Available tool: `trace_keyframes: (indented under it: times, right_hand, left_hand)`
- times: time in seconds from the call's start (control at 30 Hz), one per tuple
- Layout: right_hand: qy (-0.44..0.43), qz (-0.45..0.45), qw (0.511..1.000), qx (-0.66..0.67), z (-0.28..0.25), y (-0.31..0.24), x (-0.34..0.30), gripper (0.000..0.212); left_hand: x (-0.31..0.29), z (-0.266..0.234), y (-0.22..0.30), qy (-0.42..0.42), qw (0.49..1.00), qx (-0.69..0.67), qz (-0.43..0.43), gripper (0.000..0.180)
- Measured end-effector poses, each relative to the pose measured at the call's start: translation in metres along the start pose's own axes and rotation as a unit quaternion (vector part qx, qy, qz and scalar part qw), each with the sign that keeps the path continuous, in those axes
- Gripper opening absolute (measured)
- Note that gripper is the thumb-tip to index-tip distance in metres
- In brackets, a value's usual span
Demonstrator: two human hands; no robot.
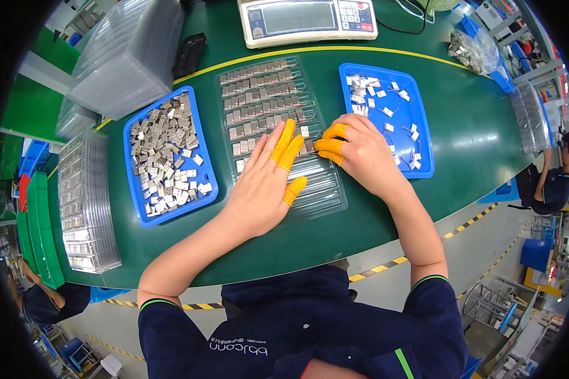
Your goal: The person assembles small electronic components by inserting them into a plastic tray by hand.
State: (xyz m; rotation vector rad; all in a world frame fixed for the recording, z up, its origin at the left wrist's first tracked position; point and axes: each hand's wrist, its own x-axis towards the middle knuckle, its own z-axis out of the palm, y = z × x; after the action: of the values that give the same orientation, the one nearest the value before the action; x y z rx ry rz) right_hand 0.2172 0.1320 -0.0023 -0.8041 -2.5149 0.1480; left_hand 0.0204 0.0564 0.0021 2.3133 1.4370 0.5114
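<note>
My left hand (258,189) lies over a clear ribbed plastic tray (316,192), its fingers stretched out and touching the filled rows; yellow finger cots cover some fingertips. At the tray's right side my right hand (363,155), also in yellow cots, is closed in a pinch at the end of a row. What sits between those fingertips is mostly hidden. Small metal-cased parts (261,96) fill the tray's far rows, with thin wires at their right ends. The near rows hold no parts. Several white-faced parts show beside my left fingers.
A blue tray (211,180) of loose metal pieces stands left; another blue tray (395,74) holds white parts with wires on the right. A scale (297,22) stands at the back. Stacked clear trays (85,202) and green bins (41,230) line the left. Co-workers sit at both sides.
</note>
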Motion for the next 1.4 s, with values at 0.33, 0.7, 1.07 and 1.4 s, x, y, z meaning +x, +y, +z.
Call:
trace_keyframes:
  times: [0.33, 0.7, 1.07, 1.4]
  right_hand:
    - [0.022, 0.102, 0.992, 0.068, -0.011, 0.001, -0.003, 0.027]
    - [0.092, 0.109, 0.983, 0.114, -0.018, -0.002, -0.004, 0.028]
    - [0.442, -0.233, 0.701, 0.509, -0.148, -0.114, -0.033, 0.005]
    - [0.206, -0.292, 0.664, 0.657, -0.17, -0.125, -0.043, 0.019]
  left_hand:
    - [0.003, 0.005, -0.001, -0.031, 0.996, 0.073, 0.046, 0.06]
    - [-0.002, -0.004, 0.006, -0.006, 0.994, 0.102, 0.026, 0.061]
    - [-0.059, -0.041, -0.007, 0.178, 0.98, 0.089, -0.026, 0.042]
    - [-0.099, -0.049, -0.03, 0.253, 0.959, 0.111, -0.069, 0.029]
